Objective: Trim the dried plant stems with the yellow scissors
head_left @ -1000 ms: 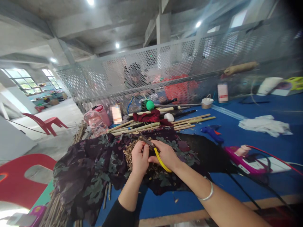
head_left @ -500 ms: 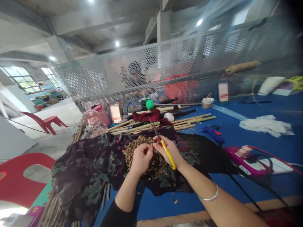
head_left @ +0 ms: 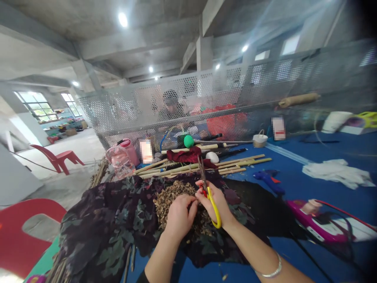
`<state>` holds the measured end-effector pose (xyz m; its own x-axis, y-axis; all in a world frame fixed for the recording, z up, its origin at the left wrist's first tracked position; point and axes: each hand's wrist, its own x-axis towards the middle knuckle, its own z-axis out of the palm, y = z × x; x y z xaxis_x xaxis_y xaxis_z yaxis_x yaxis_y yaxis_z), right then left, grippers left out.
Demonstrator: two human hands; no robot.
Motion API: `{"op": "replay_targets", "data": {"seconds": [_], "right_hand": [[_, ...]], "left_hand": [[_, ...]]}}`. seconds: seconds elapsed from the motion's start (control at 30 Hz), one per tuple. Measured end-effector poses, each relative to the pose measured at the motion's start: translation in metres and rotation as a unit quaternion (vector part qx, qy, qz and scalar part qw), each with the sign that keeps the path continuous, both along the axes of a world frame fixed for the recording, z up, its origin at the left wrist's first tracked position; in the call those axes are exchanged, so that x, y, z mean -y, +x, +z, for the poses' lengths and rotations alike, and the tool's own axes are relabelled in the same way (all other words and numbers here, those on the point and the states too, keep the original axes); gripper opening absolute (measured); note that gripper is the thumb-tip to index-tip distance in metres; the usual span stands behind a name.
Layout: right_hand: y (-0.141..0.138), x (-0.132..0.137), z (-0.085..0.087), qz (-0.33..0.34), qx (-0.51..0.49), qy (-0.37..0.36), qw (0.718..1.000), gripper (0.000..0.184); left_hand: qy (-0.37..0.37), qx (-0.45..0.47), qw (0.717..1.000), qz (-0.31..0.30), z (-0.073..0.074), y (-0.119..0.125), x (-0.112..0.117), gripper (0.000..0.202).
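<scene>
My right hand [head_left: 216,204] is closed round the yellow handles of a pair of scissors [head_left: 209,196], whose blades point up and away. My left hand [head_left: 179,216] sits just to its left, fingers curled in a pinch on the pile of dry brown plant bits [head_left: 169,196]; what it pinches is too small to make out. The pile lies on a dark floral cloth [head_left: 118,220] spread over the blue table [head_left: 309,184]. The two hands almost touch over the pile.
Bamboo sticks [head_left: 206,165], a red cloth [head_left: 184,155], a green ball [head_left: 187,141] and a pink bottle [head_left: 122,159] lie behind the pile. A blue glue gun [head_left: 266,179], a pink iron [head_left: 312,222] and white cloth [head_left: 338,173] lie right. Red chairs [head_left: 23,232] stand left. A person sits behind the perforated screen [head_left: 224,98].
The scissors have swung from lying low over the pile to pointing upward. Both hands have stayed together over the pile, and the camera has tilted a little.
</scene>
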<state>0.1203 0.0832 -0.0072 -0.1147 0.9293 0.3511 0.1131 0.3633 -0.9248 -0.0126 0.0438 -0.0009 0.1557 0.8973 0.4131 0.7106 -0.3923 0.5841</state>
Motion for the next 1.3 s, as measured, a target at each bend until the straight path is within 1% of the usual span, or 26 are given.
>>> {"op": "replay_targets", "data": {"seconds": [0.2, 0.3, 0.37, 0.43, 0.5, 0.57, 0.63, 0.7, 0.77, 0.97, 1.3], "right_hand": [[-0.0028, -0.0002, 0.0004, 0.016, -0.013, -0.02, 1.0, 0.028], [-0.0035, -0.0001, 0.0001, 0.021, -0.027, -0.018, 0.999, 0.028], [-0.0031, -0.0002, -0.0012, 0.016, -0.025, -0.014, 0.999, 0.028], [-0.0017, -0.0001, -0.0024, 0.019, 0.003, -0.005, 1.0, 0.029], [0.0, 0.0011, -0.0025, 0.047, 0.053, 0.018, 0.997, 0.033], [0.0012, 0.0034, -0.0014, 0.083, 0.11, 0.054, 0.989, 0.043], [0.0014, 0.0062, -0.0002, 0.106, 0.161, 0.084, 0.978, 0.055], [0.001, 0.0082, 0.0, 0.111, 0.198, 0.096, 0.969, 0.063], [0.0006, 0.0088, -0.0007, 0.111, 0.217, 0.099, 0.965, 0.067], [0.0017, 0.0073, -0.0031, 0.101, 0.232, 0.113, 0.961, 0.071], [0.0011, 0.0078, -0.0057, 0.094, 0.232, 0.136, 0.959, 0.073]], "left_hand": [[0.007, 0.002, 1.0, -0.003, -0.0027, 0.0026, 0.0015, 0.024], [0.011, 0.026, 1.0, 0.0, -0.0028, 0.0024, 0.0014, 0.024], [0.015, 0.061, 0.998, 0.008, -0.0026, 0.0022, 0.0009, 0.025], [0.022, 0.116, 0.992, 0.034, -0.0026, 0.0017, -0.0001, 0.026], [0.035, 0.179, 0.981, 0.07, -0.0028, 0.0003, -0.0013, 0.026], [0.049, 0.227, 0.967, 0.1, -0.0032, -0.0021, -0.0024, 0.026], [0.054, 0.247, 0.961, 0.114, -0.0038, -0.0046, -0.0031, 0.026], [0.045, 0.241, 0.963, 0.111, -0.0043, -0.0065, -0.0032, 0.026], [0.036, 0.228, 0.968, 0.099, -0.0046, -0.0072, -0.0028, 0.026], [0.028, 0.212, 0.974, 0.079, -0.0029, -0.005, -0.0021, 0.025], [0.068, 0.182, 0.978, 0.077, -0.0015, -0.0055, 0.0012, 0.023]]}}
